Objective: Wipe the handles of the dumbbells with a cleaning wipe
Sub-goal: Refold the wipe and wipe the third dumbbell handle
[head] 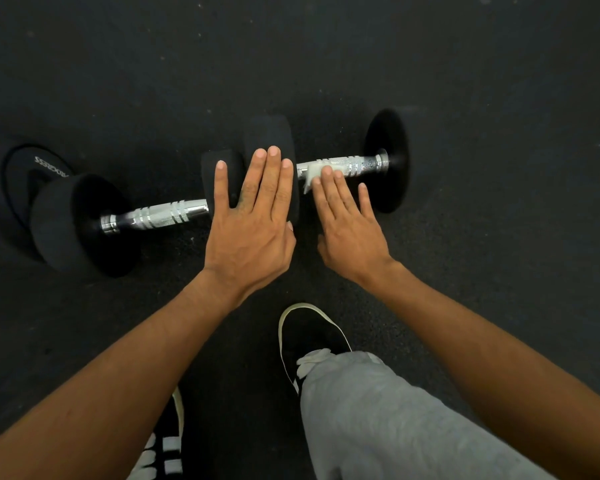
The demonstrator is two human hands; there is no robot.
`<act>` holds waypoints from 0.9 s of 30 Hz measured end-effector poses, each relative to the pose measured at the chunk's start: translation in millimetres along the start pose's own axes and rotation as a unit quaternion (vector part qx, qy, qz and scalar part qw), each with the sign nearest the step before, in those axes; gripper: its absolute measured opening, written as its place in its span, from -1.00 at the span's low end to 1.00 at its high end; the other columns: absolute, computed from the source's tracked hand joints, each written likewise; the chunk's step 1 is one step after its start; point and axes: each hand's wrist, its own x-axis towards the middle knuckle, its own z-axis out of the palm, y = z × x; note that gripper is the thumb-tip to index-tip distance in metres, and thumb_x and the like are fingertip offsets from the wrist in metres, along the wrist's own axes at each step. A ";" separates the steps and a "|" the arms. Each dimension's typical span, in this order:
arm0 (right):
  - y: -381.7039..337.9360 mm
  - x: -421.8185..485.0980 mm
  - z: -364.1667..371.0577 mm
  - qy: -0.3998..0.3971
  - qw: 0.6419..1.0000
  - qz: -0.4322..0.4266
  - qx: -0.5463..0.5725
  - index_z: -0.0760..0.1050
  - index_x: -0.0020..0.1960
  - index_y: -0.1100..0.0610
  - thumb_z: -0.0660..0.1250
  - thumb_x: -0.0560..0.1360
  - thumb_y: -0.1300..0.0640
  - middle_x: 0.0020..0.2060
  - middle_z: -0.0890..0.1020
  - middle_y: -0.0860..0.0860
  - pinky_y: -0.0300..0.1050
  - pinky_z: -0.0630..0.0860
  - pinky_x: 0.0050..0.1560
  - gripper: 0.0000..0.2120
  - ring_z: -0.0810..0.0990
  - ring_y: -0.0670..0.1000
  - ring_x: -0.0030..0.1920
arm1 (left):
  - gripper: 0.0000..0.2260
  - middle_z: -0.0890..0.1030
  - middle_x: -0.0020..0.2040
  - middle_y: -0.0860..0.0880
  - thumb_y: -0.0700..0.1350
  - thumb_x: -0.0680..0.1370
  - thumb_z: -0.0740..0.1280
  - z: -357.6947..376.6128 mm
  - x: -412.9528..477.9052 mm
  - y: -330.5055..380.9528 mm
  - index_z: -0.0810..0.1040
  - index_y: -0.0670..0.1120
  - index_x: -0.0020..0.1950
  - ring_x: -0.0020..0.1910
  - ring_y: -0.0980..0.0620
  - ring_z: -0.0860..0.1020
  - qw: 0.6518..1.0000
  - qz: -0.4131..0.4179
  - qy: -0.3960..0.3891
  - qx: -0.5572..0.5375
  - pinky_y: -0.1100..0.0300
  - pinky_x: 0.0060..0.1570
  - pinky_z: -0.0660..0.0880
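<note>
Our right hand has a flat, spread grip, fingertips pressing the white cleaning wipe onto the chrome handle of the right dumbbell. Our left hand lies open and flat on that dumbbell's inner black head, holding nothing. The second dumbbell lies just beside it on the dark floor

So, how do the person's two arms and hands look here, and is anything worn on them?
Both forearms are bare up to the picture's edge: no sleeves, gloves, watch or wristbands show. The left hand has a faint greenish-grey smudge near the base of the fingers; the right hand shows no marks. No rings show on either hand. The fingernails are short and unpainted.
</note>
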 end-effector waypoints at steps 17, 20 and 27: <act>12.0 35.8 -31.2 -0.028 0.999 0.008 0.013 -0.14 0.63 0.20 0.30 0.52 -0.10 0.63 -0.06 0.15 0.28 -0.09 0.56 -0.10 -0.09 0.11 0.63 | -0.33 -0.05 0.64 -0.25 0.07 0.62 0.04 -6.4 0.5 6.9 -0.05 -0.24 0.63 0.63 -0.17 -0.09 1.000 -0.015 -0.010 0.003 -0.39 0.49 -0.11; 9.8 28.8 -28.7 -0.024 1.000 0.007 0.008 -0.14 0.63 0.21 0.30 0.53 -0.09 0.63 -0.06 0.17 0.27 -0.07 0.57 -0.10 -0.09 0.12 0.63 | -0.33 -0.03 0.64 -0.26 0.09 0.62 0.02 -8.6 1.6 11.6 -0.03 -0.24 0.63 0.63 -0.17 -0.07 1.000 -0.027 -0.009 -0.004 -0.37 0.50 -0.11; 4.8 3.2 -20.9 -0.030 0.999 -0.001 0.035 -0.16 0.63 0.21 0.29 0.55 -0.02 0.63 -0.12 0.16 0.26 -0.05 0.57 -0.14 -0.14 0.12 0.62 | -0.33 -0.03 0.64 -0.25 0.09 0.62 0.02 -9.0 4.3 12.9 -0.04 -0.24 0.63 0.63 -0.16 -0.07 0.999 -0.042 -0.014 -0.007 -0.38 0.50 -0.11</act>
